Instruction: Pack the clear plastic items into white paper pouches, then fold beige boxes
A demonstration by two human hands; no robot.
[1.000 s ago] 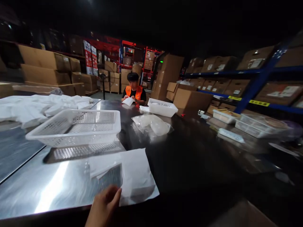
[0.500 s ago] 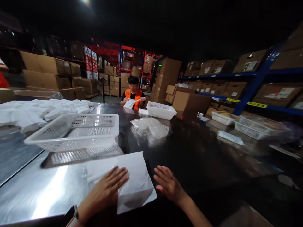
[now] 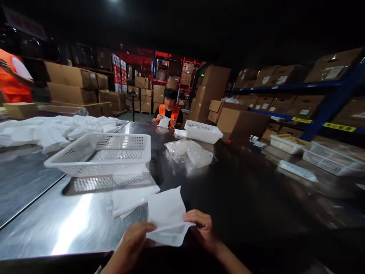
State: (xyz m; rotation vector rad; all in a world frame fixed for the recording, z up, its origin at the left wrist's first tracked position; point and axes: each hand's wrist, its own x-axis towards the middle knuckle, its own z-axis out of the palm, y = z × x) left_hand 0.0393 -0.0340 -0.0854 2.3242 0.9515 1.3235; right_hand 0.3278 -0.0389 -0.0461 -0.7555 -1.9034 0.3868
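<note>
Both hands hold a thin white sheet (image 3: 168,209) at the table's near edge; it is raised and creased, with a fold along its lower part. I cannot tell if it is a single sheet or a flat bag. My left hand (image 3: 136,236) pinches its left side, the thumb lying along the edge. On the right side, the fingers of my right hand (image 3: 202,225) are closed on the sheet's edge. More white sheets (image 3: 129,198) lie flat just beyond my left hand. Behind them stands a white perforated basket (image 3: 134,167).
A clear plastic bag (image 3: 191,153) with pale rounded contents lies mid-table. Across the metal table (image 3: 37,232), a person in an orange vest (image 3: 169,110) handles a white piece beside another basket (image 3: 203,133). White pieces (image 3: 59,131) are heaped at left. Shallow bins (image 3: 288,144) stand at right.
My hands, before spread flat and apart, have closed on the sheet's two sides and lifted it off the table. The view has turned left, showing more of a second person in orange.
</note>
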